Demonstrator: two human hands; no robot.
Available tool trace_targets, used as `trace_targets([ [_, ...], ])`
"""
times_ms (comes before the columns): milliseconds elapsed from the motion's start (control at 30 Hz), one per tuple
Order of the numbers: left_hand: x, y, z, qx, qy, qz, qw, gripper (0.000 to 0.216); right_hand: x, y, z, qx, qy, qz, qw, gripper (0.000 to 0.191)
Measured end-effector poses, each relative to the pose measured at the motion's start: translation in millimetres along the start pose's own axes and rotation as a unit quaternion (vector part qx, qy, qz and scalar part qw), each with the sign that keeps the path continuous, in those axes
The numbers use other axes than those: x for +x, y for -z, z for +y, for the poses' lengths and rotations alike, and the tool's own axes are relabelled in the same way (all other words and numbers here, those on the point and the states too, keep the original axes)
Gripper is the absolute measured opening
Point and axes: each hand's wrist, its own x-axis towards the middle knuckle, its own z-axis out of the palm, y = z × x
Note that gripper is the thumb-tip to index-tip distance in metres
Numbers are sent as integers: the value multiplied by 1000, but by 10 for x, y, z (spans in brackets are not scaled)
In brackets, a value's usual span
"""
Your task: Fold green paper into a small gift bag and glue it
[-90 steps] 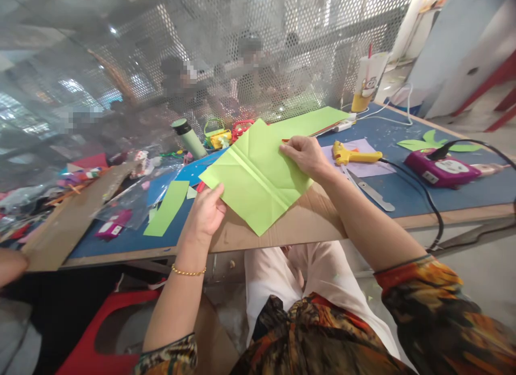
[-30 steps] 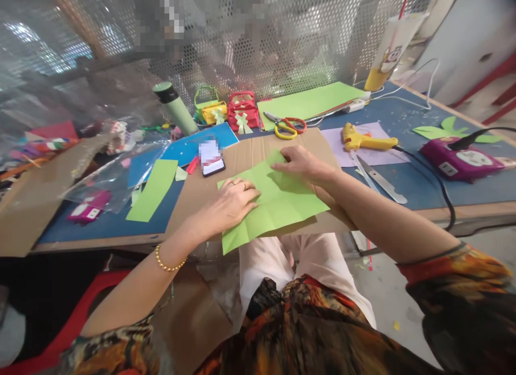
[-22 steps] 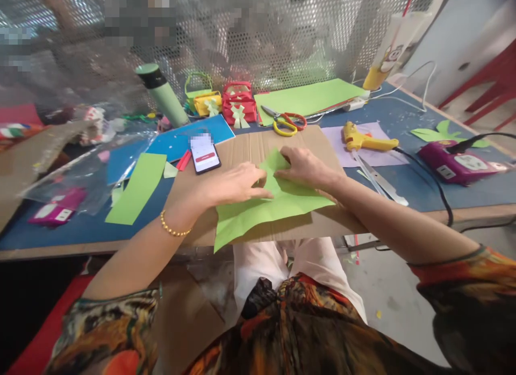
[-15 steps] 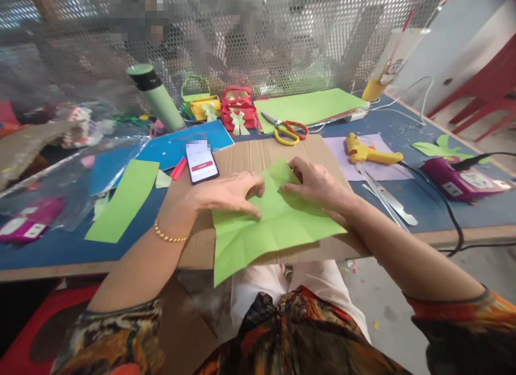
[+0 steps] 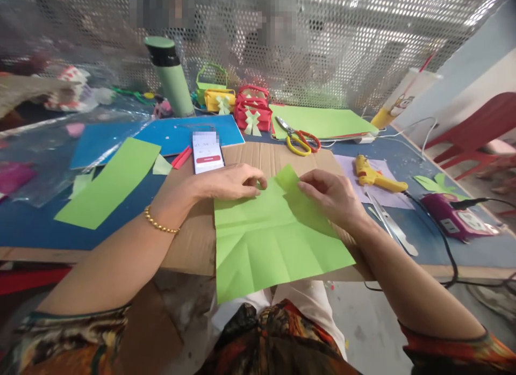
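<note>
A creased sheet of green paper point(image 5: 258, 246) lies over the brown cardboard point(image 5: 189, 246), its near edge hanging past the table edge. Fold lines run across it, and a small flap stands up at its far side. My left hand point(image 5: 237, 182) has curled fingers and the thumb pressed together at the far left edge of the sheet. At the far right part, beside the raised flap, my right hand point(image 5: 332, 197) pinches the paper between thumb and fingers. Some fingertips of both hands are hidden.
Behind the cardboard lie scissors point(image 5: 298, 141) and a phone point(image 5: 207, 152). A yellow glue gun point(image 5: 377, 176), metal blades point(image 5: 393, 227) and a purple power socket point(image 5: 457, 216) are on the right. Paper bags point(image 5: 252, 114), a green bottle point(image 5: 171, 79) and a green strip point(image 5: 110, 184) stand or lie farther off.
Both hands have shifted on the paper; the right has moved outward and its fingers have closed on the edge. The sheet lies flatter, and the view has tilted slightly.
</note>
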Motion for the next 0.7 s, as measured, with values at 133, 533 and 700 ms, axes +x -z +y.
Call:
trace_targets([
  [133, 35, -29, -5, -36, 13, 57, 998, 33, -19, -18, -35, 38, -16, -21, 999, 28],
  [533, 62, -57, 20, -83, 70, 126, 986, 27, -28, -62, -125, 49, 3, -73, 996, 28],
  [700, 43, -55, 61, -74, 83, 116, 987, 29, -20, -37, -196, 33, 42, -97, 994, 24],
])
